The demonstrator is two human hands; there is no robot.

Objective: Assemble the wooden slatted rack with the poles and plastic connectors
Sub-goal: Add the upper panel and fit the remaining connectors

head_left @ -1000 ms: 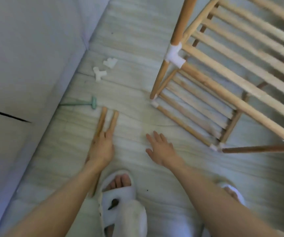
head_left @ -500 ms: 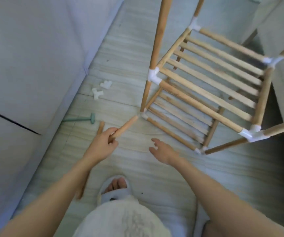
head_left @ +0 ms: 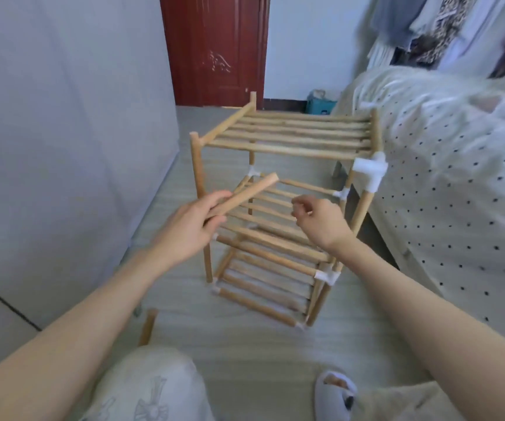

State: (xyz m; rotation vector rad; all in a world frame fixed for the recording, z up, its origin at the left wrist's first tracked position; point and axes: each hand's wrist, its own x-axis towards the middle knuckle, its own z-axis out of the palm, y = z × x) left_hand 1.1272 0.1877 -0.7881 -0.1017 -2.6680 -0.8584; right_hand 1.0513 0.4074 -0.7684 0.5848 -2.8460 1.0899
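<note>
A three-tier wooden slatted rack (head_left: 284, 138) stands on the floor ahead of me, joined by white plastic connectors (head_left: 368, 170). My left hand (head_left: 193, 220) grips a short wooden pole (head_left: 245, 192) that points up and to the right, in front of the rack's middle shelf. My right hand (head_left: 321, 220) hovers over that middle shelf with its fingers loosely curled and nothing in it. A second loose pole (head_left: 148, 326) lies on the floor near my left knee.
A pale cabinet wall (head_left: 62, 147) runs along the left. A bed with a dotted cover (head_left: 458, 192) sits close on the right of the rack. A dark red door (head_left: 214, 50) and a blue crate (head_left: 321, 106) are at the far end. My slippered foot (head_left: 336, 393) is below.
My left hand picked one pole off the floor and raised it in front of the rack. My view rose from the floor to the whole rack. My right hand lifted and its fingers curled.
</note>
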